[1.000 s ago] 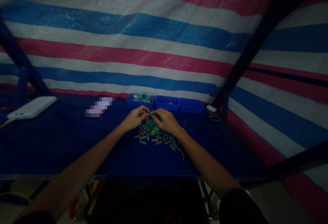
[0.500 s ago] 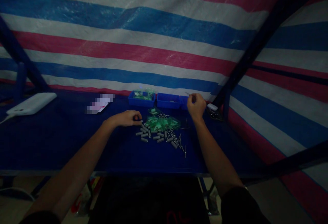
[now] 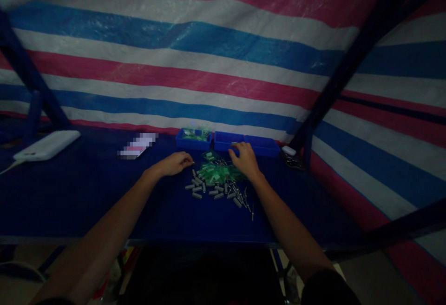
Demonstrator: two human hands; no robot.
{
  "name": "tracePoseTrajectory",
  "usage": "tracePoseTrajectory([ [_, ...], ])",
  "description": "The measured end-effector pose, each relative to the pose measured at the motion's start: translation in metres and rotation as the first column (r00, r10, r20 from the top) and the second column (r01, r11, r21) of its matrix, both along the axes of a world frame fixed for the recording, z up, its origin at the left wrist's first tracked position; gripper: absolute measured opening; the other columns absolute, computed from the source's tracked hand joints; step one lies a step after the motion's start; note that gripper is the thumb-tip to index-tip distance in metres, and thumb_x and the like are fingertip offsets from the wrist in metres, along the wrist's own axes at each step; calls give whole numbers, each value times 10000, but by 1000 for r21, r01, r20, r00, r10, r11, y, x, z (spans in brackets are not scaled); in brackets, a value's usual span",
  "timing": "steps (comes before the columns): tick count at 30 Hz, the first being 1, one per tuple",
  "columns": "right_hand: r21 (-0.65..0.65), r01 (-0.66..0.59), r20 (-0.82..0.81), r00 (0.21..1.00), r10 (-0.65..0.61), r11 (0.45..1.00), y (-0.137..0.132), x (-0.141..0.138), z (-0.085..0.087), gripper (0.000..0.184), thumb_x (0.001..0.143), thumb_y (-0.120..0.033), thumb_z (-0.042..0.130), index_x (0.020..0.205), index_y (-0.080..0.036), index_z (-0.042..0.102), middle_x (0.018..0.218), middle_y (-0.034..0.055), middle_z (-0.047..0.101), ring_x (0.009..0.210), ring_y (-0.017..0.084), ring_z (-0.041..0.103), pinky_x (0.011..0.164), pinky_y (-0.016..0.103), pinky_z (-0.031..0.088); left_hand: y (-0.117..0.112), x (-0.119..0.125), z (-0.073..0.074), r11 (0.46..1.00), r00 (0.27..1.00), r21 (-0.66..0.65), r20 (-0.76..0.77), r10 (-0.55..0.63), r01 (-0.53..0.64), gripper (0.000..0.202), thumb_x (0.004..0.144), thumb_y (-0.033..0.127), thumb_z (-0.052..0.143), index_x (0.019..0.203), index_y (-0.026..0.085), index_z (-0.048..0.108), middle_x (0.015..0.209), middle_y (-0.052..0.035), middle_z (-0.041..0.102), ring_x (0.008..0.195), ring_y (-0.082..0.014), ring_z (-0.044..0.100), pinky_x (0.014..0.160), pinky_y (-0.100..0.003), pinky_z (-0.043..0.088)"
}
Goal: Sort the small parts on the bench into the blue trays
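On the dark blue table (image 3: 87,188) lies a heap of small green plastic pieces (image 3: 218,172) with several grey metal cylinders (image 3: 200,188) and thin pins (image 3: 244,198) around it. My left hand (image 3: 176,162) rests on the table at the heap's left edge, fingers curled, with its fingertips by the cylinders. My right hand (image 3: 244,158) hovers over the heap's right side, just in front of the middle blue tray (image 3: 228,140), fingers bent downward. What either hand holds, if anything, is too dim to make out.
Three small blue trays stand in a row at the back: the left tray (image 3: 193,138) holds green pieces, and the right tray (image 3: 261,144) sits beside the middle one. A white device (image 3: 47,145) lies far left. A small white object (image 3: 288,150) sits by a dark frame post (image 3: 306,142). A striped tarp hangs behind.
My right hand went from the heap to the right tray half a second ago, and has now come back down to the heap's right side. My left hand stayed near the cylinders.
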State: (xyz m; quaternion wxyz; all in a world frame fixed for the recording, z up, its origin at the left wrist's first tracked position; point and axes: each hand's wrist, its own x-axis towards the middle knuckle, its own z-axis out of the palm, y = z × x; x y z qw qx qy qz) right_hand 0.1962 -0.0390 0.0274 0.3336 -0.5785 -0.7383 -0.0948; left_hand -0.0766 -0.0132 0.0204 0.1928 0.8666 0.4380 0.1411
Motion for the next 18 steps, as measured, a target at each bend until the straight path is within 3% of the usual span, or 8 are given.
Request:
tracePoseTrajectory([
  [2,20,-139,28,990,138,990,-6,-15,0,250,828,-314,459,962,-169,613,898,84,594,911,210,481,830,340,365,1,2,-1,999,997,-8,71,36,-36,290,789,344,424,910,136,587,924,-81,606,834,-180,550,765,-283,411],
  [5,-7,-250,49,967,250,968,-15,-32,1,251,825,-313,479,998,-168,591,886,73,592,898,200,487,806,328,377,-4,10,0,995,968,-74,235,87,-71,341,793,323,426,1063,133,514,845,-50,593,788,-169,549,731,-284,417],
  [9,-24,-420,20,907,420,907,-26,-46,5,265,817,-303,507,1033,-158,559,896,60,597,861,171,503,778,292,387,-20,29,8,976,840,-204,541,47,77,444,816,333,417,1223,165,361,755,2,540,716,-135,530,668,-255,422],
  [13,-4,-480,-40,877,479,877,-34,-55,5,187,834,-271,484,955,-157,571,865,48,608,813,149,516,746,268,386,-30,43,12,959,751,-216,660,5,183,514,799,377,473,1252,181,328,735,15,519,645,-109,493,643,-240,409],
  [15,-2,-473,-30,880,473,881,-36,-57,3,184,843,-284,472,928,-162,580,836,43,609,795,145,516,743,267,382,-30,44,12,957,766,-238,643,27,166,505,797,381,468,1239,169,346,720,13,515,628,-110,488,611,-234,402],
  [18,-15,-450,35,892,451,893,-29,-53,2,200,847,-314,462,896,-175,597,805,36,610,782,144,518,731,262,378,-24,37,11,969,876,-229,482,31,92,410,806,373,420,1145,144,447,675,8,506,616,-124,490,559,-227,378],
])
